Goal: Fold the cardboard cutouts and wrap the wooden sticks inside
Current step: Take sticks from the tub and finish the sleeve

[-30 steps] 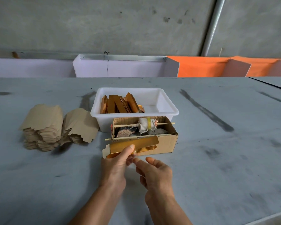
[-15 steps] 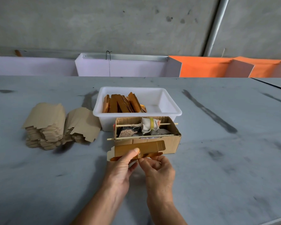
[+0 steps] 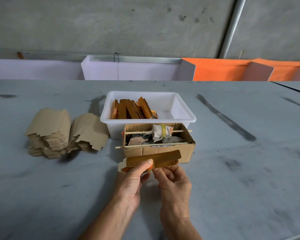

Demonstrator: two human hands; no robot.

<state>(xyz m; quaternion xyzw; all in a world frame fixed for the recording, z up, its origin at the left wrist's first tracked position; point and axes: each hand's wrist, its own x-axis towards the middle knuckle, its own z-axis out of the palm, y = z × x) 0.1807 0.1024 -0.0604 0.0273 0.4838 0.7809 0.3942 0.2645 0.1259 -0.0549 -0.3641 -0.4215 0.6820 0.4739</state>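
Both hands work just in front of the cardboard box [image 3: 173,151], low over the grey surface [image 3: 249,179]. The left hand [image 3: 130,184] pinches the gold-faced cardboard cutout [image 3: 156,160] with the thumb on top near its left half, holding it level and long side across, likely to steady it as an anchor. The right hand [image 3: 173,182] has its fingers [image 3: 158,172] curled up under the cutout's lower edge, grasping there, seemingly to work the fold closed. Whether a wooden stick already lies inside cannot be told; something orange shows beneath the thumb. The white tub [image 3: 184,116], just behind the box, holds finished gold wraps [image 3: 128,110] standing on end. Two stacks of flat cutouts [image 3: 50,132] wait to the left, within reach. Thin skewers [image 3: 139,146] lie across the box's open top.
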